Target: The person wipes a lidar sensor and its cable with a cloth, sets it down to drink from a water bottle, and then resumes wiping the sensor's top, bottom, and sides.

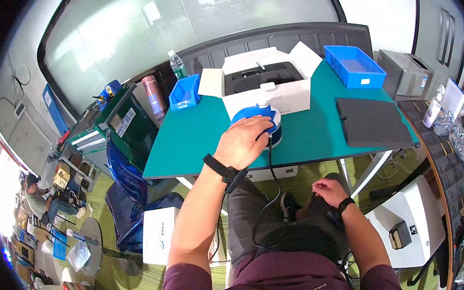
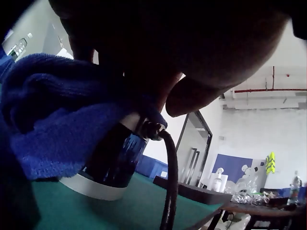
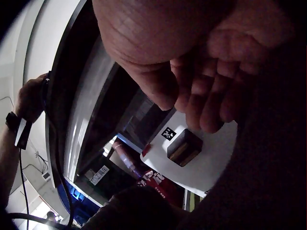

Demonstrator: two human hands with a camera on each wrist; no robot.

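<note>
My left hand [image 1: 243,142] grips a blue cloth [image 1: 252,111] over the top of a round device [image 1: 278,122] near the table's front edge. In the left wrist view the cloth [image 2: 53,115] is bunched and drapes down one side of the device [image 2: 116,160], which has a dark glossy body and a white base ring. A plug sits high on its side, with a black cable [image 2: 170,177] hanging from it. The hand covers most of the device's top. Over my right thigh, my right hand [image 1: 331,191] hangs loosely curled and holds nothing.
Behind the device stands an open white box [image 1: 294,96] with a dark insert. Blue bins [image 1: 184,93] stand at the back left and right [image 1: 367,82] of the green table [image 1: 187,140]. A black flat case [image 1: 373,121] lies at right. The cable [image 1: 274,177] drops toward my lap.
</note>
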